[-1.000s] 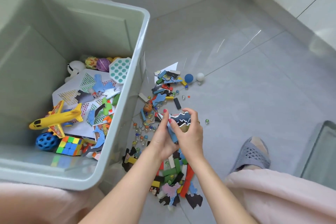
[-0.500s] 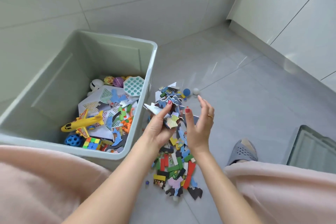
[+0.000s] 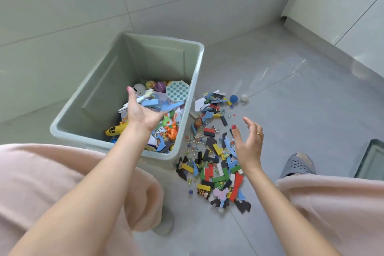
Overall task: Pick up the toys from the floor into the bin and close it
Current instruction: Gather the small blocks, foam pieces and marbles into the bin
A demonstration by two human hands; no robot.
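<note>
A pale green plastic bin [image 3: 193,81] stands open on the grey floor, holding a yellow toy plane [image 3: 114,130], balls, a teal dotted pad [image 3: 177,90] and foam puzzle pieces. My left hand [image 3: 141,112] is over the bin's inside, palm up and fingers spread, with blue and white foam pieces [image 3: 153,103] sliding off it. My right hand [image 3: 249,143] hovers open above the toy pile [image 3: 216,164] on the floor, right of the bin: coloured blocks, puzzle pieces and marbles. A blue ball [image 3: 233,98] and a white ball [image 3: 244,97] lie at the pile's far end.
A grey slipper [image 3: 297,165] is on the floor at right. A translucent lid-like panel [image 3: 372,162] lies at the right edge. Tiled walls rise behind the bin. My pink-clad legs flank the pile.
My left hand carried the gathered puzzle pieces from over the pile to above the bin and opened, letting them fall. My right hand let go and stayed above the pile.
</note>
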